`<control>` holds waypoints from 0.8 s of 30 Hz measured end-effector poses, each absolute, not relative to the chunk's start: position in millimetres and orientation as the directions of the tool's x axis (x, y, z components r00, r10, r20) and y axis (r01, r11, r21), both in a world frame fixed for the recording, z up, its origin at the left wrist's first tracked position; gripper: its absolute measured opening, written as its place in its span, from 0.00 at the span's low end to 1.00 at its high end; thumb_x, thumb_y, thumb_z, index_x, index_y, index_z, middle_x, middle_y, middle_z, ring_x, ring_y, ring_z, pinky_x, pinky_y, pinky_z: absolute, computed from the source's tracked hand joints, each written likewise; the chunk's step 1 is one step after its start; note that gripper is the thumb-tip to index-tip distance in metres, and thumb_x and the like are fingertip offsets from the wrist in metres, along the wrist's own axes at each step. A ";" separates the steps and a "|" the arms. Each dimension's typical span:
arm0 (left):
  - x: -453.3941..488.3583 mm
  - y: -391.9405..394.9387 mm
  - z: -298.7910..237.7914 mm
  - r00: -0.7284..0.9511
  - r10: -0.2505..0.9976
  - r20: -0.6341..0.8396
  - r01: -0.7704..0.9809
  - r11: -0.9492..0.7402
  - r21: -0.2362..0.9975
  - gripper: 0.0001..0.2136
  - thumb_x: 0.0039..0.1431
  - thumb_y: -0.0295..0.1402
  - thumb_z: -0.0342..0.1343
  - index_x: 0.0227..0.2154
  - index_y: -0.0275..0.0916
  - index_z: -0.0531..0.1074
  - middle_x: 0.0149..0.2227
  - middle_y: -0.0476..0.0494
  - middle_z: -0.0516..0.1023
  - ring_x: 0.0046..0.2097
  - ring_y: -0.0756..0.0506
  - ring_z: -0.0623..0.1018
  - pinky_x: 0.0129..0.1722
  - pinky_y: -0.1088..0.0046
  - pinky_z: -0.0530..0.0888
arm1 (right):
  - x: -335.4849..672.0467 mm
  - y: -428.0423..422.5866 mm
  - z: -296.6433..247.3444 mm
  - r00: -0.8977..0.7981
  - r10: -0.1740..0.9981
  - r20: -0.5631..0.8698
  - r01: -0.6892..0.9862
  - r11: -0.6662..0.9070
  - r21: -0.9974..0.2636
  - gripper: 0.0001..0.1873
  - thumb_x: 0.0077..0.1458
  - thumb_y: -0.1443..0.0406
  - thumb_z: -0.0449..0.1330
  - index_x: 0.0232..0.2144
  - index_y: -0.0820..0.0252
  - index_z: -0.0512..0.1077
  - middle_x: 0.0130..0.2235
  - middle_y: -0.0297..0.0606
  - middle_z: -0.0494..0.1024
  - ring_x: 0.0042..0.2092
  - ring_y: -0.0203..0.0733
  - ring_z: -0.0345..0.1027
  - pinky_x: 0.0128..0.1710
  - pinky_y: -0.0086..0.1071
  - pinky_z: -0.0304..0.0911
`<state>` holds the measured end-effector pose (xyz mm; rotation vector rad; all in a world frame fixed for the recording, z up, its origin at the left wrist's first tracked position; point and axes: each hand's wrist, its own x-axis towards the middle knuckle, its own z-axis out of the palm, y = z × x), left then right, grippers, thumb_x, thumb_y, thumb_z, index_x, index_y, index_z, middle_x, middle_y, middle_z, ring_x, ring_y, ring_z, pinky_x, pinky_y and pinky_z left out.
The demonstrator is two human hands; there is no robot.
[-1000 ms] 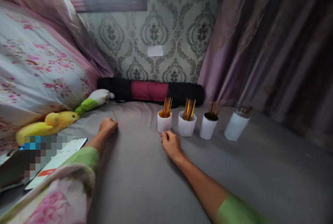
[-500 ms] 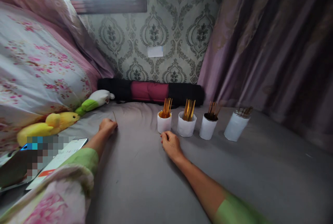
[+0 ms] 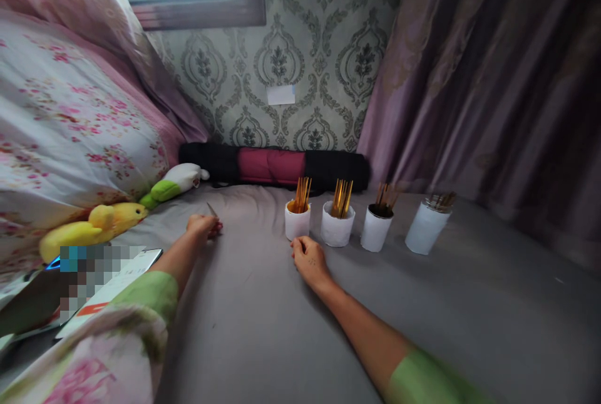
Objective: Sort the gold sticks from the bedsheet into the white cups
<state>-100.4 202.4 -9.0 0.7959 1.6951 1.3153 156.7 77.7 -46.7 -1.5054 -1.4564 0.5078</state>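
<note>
My left hand (image 3: 203,227) is closed in a pinch on a thin stick (image 3: 212,210) that pokes up from its fingers, just above the grey bed sheet (image 3: 263,316). Resting on the sheet with its fingers curled, my right hand (image 3: 307,260) lies just in front of the leftmost white cup (image 3: 297,221); whether it holds anything is hidden. That cup and the second white cup (image 3: 337,225) hold orange sticks. The third cup (image 3: 374,227) and the fourth cup (image 3: 425,225) hold darker sticks.
A black and red bolster (image 3: 275,166) lies along the patterned wall. Yellow (image 3: 91,228) and green-white (image 3: 176,180) plush toys sit beside a floral pillow (image 3: 70,134) on the left. A phone and papers (image 3: 107,285) lie at lower left. Purple curtains (image 3: 493,91) hang on the right.
My left hand has shifted slightly right and lifted, and the thin stick now stands out more clearly from its fingers. My right hand has stayed still.
</note>
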 end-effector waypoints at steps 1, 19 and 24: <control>-97.9 201.1 -8.1 -0.450 0.858 -0.249 -0.022 0.268 0.963 0.04 0.43 0.20 0.52 0.22 0.33 0.67 0.16 0.44 0.70 0.17 0.49 0.69 0.13 0.78 0.63 | 156.7 77.5 -46.7 0.204 0.930 0.307 0.536 0.157 -0.829 0.14 0.55 0.63 0.47 0.27 0.60 0.71 0.23 0.35 0.73 0.21 0.32 0.62 0.22 0.24 0.52; -74.8 182.7 -5.4 -0.321 0.871 -0.371 -0.346 0.256 0.903 0.07 0.49 0.16 0.49 0.21 0.30 0.66 0.20 0.44 0.70 0.19 0.53 0.70 0.17 0.82 0.69 | 156.5 77.7 -43.6 0.202 0.933 0.300 0.535 0.152 -0.831 0.15 0.55 0.63 0.47 0.26 0.61 0.71 0.23 0.35 0.74 0.21 0.32 0.63 0.22 0.23 0.53; -69.3 178.4 -4.7 -0.281 0.881 -0.381 -0.398 0.254 0.881 0.07 0.50 0.16 0.48 0.21 0.30 0.66 0.21 0.44 0.70 0.19 0.55 0.70 0.17 0.84 0.68 | 156.7 77.0 -42.7 0.198 0.931 0.306 0.532 0.160 -0.831 0.15 0.55 0.63 0.47 0.26 0.62 0.71 0.23 0.36 0.74 0.21 0.32 0.63 0.21 0.23 0.53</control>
